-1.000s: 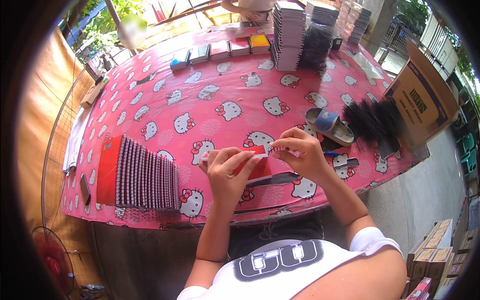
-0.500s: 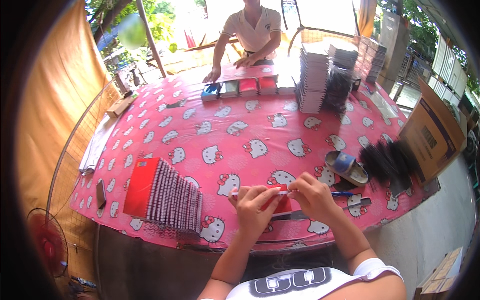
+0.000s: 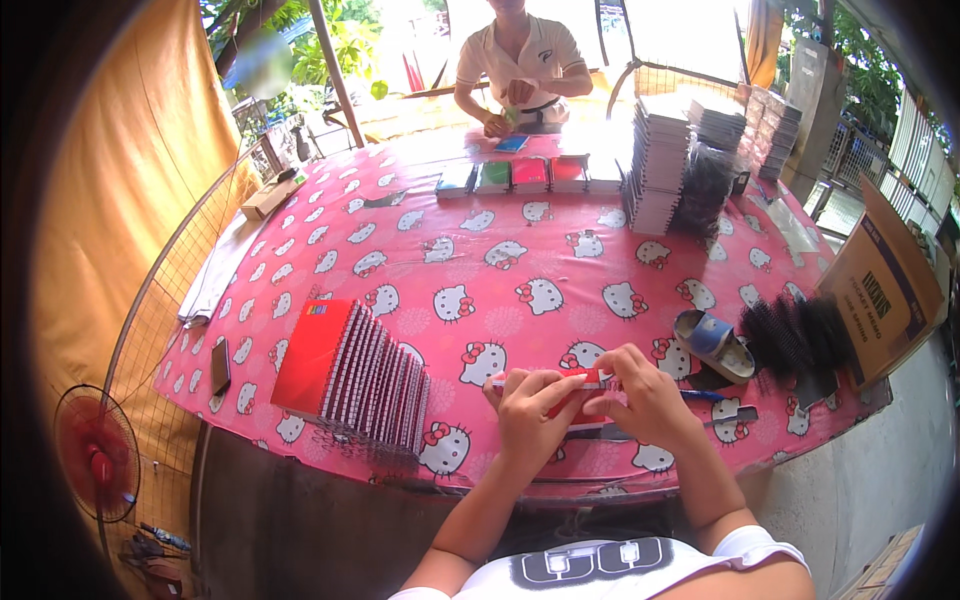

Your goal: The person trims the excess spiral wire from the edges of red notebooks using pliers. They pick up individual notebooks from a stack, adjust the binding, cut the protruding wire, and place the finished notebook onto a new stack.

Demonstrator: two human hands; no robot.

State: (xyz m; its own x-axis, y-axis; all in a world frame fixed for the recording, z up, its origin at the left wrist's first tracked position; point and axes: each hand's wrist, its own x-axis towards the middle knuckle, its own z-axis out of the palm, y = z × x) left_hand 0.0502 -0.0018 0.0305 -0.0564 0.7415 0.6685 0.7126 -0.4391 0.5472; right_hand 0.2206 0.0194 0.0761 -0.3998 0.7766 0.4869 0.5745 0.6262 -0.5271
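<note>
Near the table's front edge, my left hand (image 3: 533, 418) is closed round a small red notebook (image 3: 583, 413), its thumb along the upper edge. At that edge's right end, the fingers of my right hand (image 3: 643, 402) are bent and pinched together; whether they grip the notebook or a bit of wire is too small to tell. To the left stands a stack of red spiral notebooks (image 3: 318, 352), with wire coils showing along its right side. A blue pen (image 3: 703, 395) and a dark flat strip (image 3: 738, 415) lie just right of my right hand.
A blue slipper (image 3: 712, 342), a heap of black wire coils (image 3: 790, 335) and an open cardboard box (image 3: 880, 285) are to the right. Tall notebook stacks (image 3: 657, 165) stand at the back. Across the table a co-worker (image 3: 522, 75) handles small notebooks. A phone (image 3: 220, 367) lies left.
The view has shifted, so the table sits further right. My right hand has curled in closer over the notebook's end. The co-worker's hands have drawn back from the blue notebook, which now lies behind the row.
</note>
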